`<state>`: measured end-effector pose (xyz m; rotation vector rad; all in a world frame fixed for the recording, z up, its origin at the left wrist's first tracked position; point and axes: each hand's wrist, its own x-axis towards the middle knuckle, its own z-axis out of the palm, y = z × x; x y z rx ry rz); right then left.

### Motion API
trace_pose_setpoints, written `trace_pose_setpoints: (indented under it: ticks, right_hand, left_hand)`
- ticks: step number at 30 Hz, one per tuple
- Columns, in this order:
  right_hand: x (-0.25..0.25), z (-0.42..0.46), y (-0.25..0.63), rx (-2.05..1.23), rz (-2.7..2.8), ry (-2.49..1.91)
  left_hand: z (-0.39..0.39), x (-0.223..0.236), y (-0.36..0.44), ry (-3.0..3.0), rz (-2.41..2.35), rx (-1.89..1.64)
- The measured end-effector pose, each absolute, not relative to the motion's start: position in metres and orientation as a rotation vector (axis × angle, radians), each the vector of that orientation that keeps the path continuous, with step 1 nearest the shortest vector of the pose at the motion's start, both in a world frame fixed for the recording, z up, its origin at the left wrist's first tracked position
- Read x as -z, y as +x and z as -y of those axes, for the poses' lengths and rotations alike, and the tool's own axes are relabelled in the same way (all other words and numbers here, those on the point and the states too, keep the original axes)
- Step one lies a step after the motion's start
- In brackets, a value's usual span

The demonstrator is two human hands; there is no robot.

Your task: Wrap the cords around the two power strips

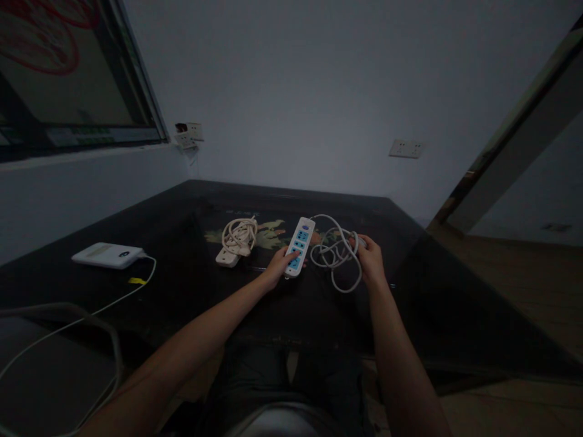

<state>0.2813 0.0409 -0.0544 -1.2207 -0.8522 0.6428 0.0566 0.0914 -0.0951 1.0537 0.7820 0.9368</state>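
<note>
A white power strip with blue socket panels is tilted slightly over the dark table, its far end leaning right. My left hand grips its near end, thumb across the sockets. From its far end a grey-white cord runs right into loose, tangled loops. My right hand is closed on the right side of those loops; the plug end is not clear to see. Left of my left hand lies a second white power strip, with its own cord bundled on top.
A white power bank-like box with a thin white cable lies on the left of the black table. Wall sockets are on the wall behind. A grey chair stands at lower left.
</note>
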Motion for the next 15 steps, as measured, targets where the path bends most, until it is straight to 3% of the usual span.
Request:
trace_pose_setpoints:
  ticks: [15]
  right_hand:
    - [0.0560,-0.0402,0.2871,-0.603,0.861,-1.267]
  left_hand:
    - [-0.0931,0.0904,0.0531,1.052,-0.792,-0.963]
